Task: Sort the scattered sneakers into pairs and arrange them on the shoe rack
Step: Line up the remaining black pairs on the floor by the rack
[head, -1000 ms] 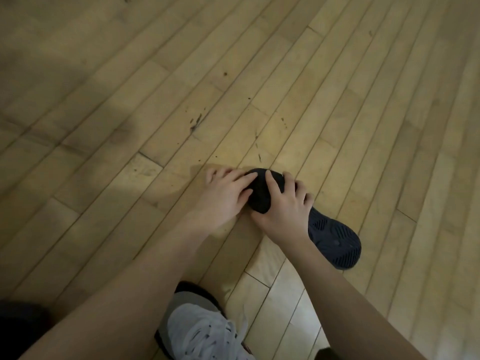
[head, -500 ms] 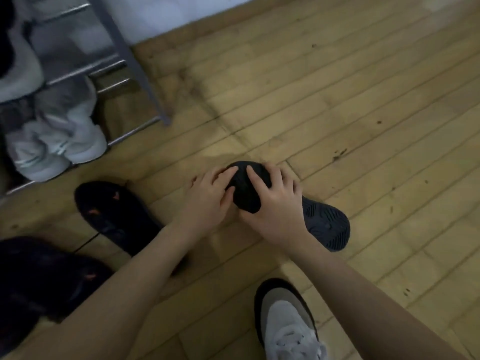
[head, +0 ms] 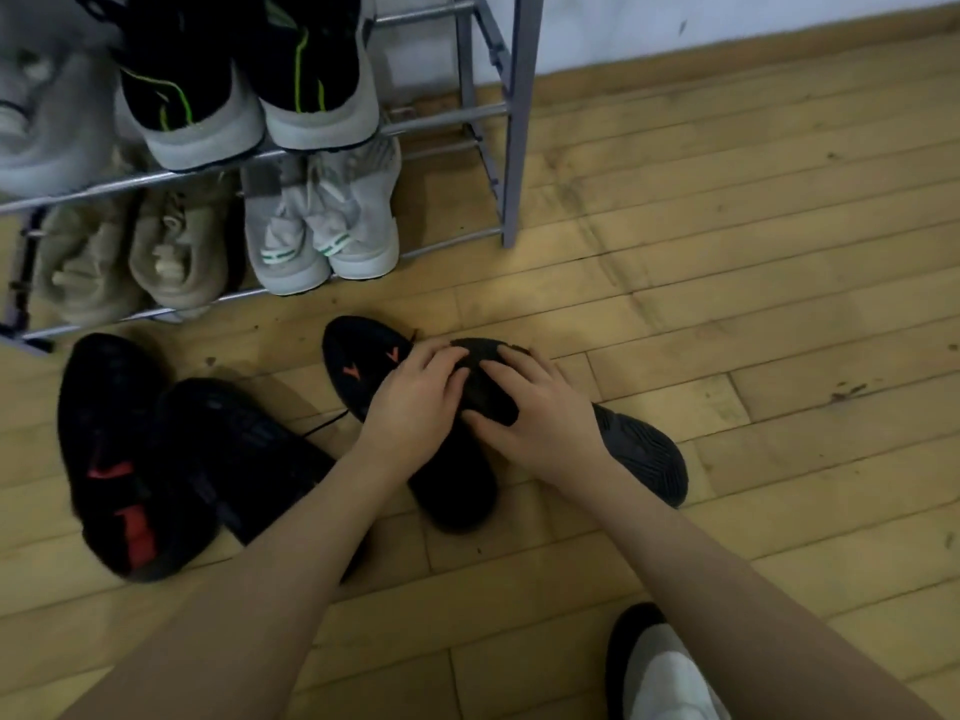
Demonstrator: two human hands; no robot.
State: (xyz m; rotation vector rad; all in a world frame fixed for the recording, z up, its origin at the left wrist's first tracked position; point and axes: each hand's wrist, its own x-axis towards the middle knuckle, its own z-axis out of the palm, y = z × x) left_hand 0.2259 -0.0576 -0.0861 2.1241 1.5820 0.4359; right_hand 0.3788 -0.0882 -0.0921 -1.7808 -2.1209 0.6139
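Both my hands hold one dark sneaker (head: 641,454) with its ribbed sole facing up, just above the wooden floor. My right hand (head: 540,413) grips its middle and toe from above. My left hand (head: 415,402) curls over the toe from the left. Right beside it lies a black sneaker with orange marks (head: 363,361), partly under my left hand. Two more black sneakers, one with red patches (head: 111,449) and one plain (head: 244,454), lie at the left. The grey metal shoe rack (head: 511,122) stands at the top.
The rack holds black-and-green sneakers (head: 244,75) on an upper bar, with beige (head: 130,257) and grey-white pairs (head: 322,226) below. A grey-white sneaker (head: 660,672) sits at the bottom right. A white wall (head: 727,28) runs behind. Bare floor lies to the right.
My hands have carried the dark sneaker toward the rack. The view swung from bare floor to the rack and the black sneakers, and the held shoe now sits beside the orange-marked one.
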